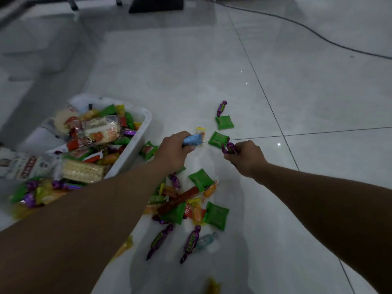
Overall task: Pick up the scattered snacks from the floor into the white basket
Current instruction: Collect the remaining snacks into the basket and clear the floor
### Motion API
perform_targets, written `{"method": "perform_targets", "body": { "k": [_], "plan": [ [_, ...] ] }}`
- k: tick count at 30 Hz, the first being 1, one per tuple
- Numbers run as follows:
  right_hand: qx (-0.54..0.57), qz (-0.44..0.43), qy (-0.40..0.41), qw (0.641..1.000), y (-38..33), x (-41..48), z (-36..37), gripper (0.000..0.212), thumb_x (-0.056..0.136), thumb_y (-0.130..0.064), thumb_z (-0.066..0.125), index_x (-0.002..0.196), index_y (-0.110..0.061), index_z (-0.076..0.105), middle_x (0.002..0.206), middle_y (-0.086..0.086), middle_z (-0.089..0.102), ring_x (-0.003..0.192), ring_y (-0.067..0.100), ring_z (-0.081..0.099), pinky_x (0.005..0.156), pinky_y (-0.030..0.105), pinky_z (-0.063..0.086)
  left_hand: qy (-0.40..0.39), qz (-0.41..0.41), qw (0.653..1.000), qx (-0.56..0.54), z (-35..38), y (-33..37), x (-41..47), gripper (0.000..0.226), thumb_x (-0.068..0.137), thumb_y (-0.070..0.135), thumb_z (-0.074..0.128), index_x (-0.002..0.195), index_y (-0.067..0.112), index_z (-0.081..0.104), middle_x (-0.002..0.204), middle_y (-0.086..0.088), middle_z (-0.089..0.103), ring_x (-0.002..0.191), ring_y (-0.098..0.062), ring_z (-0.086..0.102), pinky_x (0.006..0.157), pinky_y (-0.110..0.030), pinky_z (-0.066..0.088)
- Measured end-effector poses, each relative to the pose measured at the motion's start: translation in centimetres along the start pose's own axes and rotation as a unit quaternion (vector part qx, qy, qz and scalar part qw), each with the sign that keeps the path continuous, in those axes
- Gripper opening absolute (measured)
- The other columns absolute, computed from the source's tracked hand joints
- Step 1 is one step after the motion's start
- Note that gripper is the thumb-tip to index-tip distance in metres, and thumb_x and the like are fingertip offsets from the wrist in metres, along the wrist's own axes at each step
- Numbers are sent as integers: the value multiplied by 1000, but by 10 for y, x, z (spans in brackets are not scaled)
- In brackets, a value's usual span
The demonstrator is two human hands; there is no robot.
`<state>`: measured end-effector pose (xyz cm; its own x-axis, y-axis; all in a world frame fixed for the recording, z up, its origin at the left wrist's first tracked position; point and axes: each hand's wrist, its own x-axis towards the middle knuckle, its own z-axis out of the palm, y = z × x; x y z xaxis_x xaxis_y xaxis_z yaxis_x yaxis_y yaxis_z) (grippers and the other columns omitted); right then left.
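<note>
left hand (174, 150) grips a blue packet (192, 140) | right hand (247, 158) pinches a purple candy (228, 147) | white basket (135, 149) heaped, left of both | green packets (218, 140) on floor

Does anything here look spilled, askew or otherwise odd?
Yes. Wrapped snacks lie strewn over the floor beside the white basket, which is heaped so full that a cracker pack lies across its near edge. No damage shows.

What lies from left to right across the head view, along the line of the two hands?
First the white basket, left hand, the blue packet it grips, green packet, right hand gripping a purple candy.
</note>
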<state>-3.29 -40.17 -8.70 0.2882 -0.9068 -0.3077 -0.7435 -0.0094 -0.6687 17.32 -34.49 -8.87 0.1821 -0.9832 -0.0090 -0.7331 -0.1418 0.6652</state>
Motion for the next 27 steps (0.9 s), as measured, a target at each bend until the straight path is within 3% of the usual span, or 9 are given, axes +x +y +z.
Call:
{"method": "perform_targets", "body": {
  "k": [5,9,11,16,20,24,27],
  "plan": [
    [55,-44,-3,997,-47,-3,8,21,86,-27,69,93,-7,72,75,11,61,73,22,56,63,30,41,62,-48,996,-31,-38,3,-18,11,93,22,58,97,11,58,78,-2,56,73,-18,52,62,-31,38],
    [125,-73,-12,989,-98,-5,32,16,84,-23,72,86,-8,72,83,19,69,77,25,62,75,40,53,129,-109,984,-59,-76,-3,-44,16,97,21,52,103,8,58,86,-4,55,78,-21,54,67,-30,46],
    [147,-88,-31,985,-125,-12,50,17,84,-22,72,88,-6,73,81,16,67,74,24,61,70,38,51,165,-134,976,-44,-98,-10,-62,18,97,21,52,102,5,59,86,-5,56,78,-21,53,64,-29,43],
    [177,-103,-77,976,-180,-46,103,15,85,-23,71,90,-8,72,78,10,64,79,27,64,75,40,53,240,-220,944,-58,-137,-42,-118,24,95,24,55,109,6,63,100,-12,65,93,-27,61,82,-40,51],
    [154,-126,-98,975,-203,-62,132,18,86,-24,70,94,-8,71,75,4,62,80,23,63,74,36,53,280,-255,923,-63,-154,-72,-147,23,95,25,55,104,6,63,99,-17,66,92,-30,61,81,-42,51],
    [88,-149,-118,978,-220,-64,149,21,87,-25,70,72,-13,61,62,0,54,72,21,59,67,31,48,301,-271,912,-59,-171,-101,-163,24,94,26,56,108,7,64,101,-14,65,95,-31,61,86,-45,51],
    [65,-161,-126,977,-235,-70,164,19,87,-26,69,88,-7,68,74,6,61,76,22,61,67,31,47,314,-277,906,-66,-187,-119,-175,24,93,27,58,108,9,65,103,-12,67,96,-29,61,88,-44,51]
  ]
}}
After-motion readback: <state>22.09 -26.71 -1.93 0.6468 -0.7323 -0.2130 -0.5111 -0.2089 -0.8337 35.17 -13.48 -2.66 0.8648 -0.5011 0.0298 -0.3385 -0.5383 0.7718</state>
